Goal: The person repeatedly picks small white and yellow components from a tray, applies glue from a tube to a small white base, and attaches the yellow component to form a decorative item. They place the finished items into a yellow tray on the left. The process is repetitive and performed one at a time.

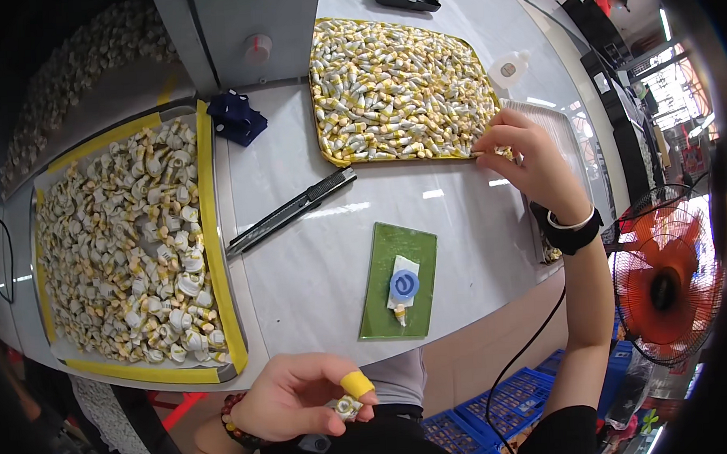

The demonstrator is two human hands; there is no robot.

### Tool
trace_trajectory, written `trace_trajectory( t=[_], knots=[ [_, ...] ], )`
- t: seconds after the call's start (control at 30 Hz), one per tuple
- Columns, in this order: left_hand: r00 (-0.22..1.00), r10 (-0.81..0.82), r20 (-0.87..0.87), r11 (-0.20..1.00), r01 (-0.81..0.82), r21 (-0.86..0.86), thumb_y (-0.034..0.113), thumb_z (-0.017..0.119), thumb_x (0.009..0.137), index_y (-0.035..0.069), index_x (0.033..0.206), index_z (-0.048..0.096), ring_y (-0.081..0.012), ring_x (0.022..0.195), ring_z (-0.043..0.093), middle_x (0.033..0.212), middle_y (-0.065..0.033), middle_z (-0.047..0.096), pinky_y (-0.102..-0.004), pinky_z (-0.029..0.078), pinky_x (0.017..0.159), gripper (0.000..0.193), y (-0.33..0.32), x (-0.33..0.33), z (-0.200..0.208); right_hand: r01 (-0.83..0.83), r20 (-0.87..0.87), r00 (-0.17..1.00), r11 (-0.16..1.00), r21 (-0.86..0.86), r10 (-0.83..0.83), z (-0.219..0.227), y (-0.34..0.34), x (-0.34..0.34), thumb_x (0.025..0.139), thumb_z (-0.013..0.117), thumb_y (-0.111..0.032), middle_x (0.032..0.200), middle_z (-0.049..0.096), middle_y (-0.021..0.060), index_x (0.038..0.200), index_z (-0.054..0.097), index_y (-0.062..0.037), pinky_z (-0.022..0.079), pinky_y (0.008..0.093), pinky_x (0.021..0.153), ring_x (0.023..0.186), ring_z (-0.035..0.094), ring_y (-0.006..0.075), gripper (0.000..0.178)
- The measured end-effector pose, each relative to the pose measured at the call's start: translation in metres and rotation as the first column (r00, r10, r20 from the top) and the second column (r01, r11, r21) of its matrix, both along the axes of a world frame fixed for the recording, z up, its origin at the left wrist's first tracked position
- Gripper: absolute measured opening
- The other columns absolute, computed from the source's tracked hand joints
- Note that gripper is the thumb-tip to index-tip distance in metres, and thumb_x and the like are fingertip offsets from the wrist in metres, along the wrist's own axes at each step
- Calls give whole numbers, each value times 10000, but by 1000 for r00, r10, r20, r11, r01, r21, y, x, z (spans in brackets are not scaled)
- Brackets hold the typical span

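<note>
My left hand [302,400], a band of yellow tape round one finger, pinches a small white part with a round, hollow end [348,407] just off the table's near edge. My right hand [530,151] reaches to the near right corner of a yellow-rimmed tray [361,161] full of small white-and-yellow cone-shaped pieces [398,87]. Its thumb and fingers are pinched together; whatever lies between the tips is too small to make out. Between the hands lies a green plate [375,316], bearing a white pad, a blue round piece [404,284] and one cone-shaped piece [400,315].
At left, a yellow-taped tray [209,193] holds many white capped parts [137,253]. A black utility knife [294,211] lies beside it, near a dark blue cloth [237,117]. Behind stands a grey machine [242,37]. A white bottle [509,69] and an orange fan [665,287] are at right.
</note>
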State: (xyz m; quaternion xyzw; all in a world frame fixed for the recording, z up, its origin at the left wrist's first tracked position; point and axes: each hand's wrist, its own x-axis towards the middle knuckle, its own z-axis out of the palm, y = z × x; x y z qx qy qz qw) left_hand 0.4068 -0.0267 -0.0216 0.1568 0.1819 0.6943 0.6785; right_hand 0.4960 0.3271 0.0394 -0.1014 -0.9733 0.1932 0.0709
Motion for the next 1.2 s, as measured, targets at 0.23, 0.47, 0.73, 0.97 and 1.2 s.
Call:
trace_trajectory(
  t=[0.23, 0.47, 0.73, 0.97, 1.2],
  knots=[
    [999, 46, -20, 986, -48, -159, 189, 746, 742, -57, 976, 567, -227, 838, 617, 881, -154, 627, -330, 485, 768, 384, 1, -2, 15, 89, -176, 975, 967, -239, -133, 10, -35, 2, 726, 551, 56, 649, 586, 56, 790, 618, 1, 426, 228, 532, 555, 544, 91, 108],
    [998, -13, 56, 1000, 13, 1, 81, 681, 810, -48, 1102, 533, -203, 970, 604, 1040, -110, 595, -330, 454, 889, 351, -1, -5, 1, -88, -14, 996, 918, -386, 89, 24, -94, 11, 719, 629, 39, 677, 606, 53, 777, 620, -9, 428, 241, 502, 554, 550, 120, 76],
    [998, -50, 45, 999, 49, 12, 45, 666, 814, -48, 1100, 535, -205, 981, 604, 1050, -110, 593, -332, 449, 897, 328, -1, -7, 2, -191, 20, 979, 956, -225, 200, 7, -115, 15, 712, 616, 36, 683, 561, 80, 813, 567, -17, 461, 310, 519, 600, 572, 228, 124],
    [998, 34, 44, 969, -22, -247, 255, 768, 713, -50, 957, 555, -226, 792, 643, 862, -193, 642, -284, 518, 701, 444, 3, -4, 18, -377, -37, 925, 926, 33, 378, 1, -116, 20, 635, 602, -11, 754, 551, 60, 882, 595, -20, 469, 294, 553, 679, 549, 208, 247],
    [995, 11, 99, 951, 20, -307, 322, 753, 701, -42, 971, 537, -228, 730, 648, 841, -183, 643, -296, 531, 670, 502, 8, -2, 18, -411, 27, 911, 911, 20, 411, -2, -117, 19, 641, 605, -48, 788, 523, 66, 891, 598, -18, 470, 294, 605, 712, 519, 214, 253]
  ],
)
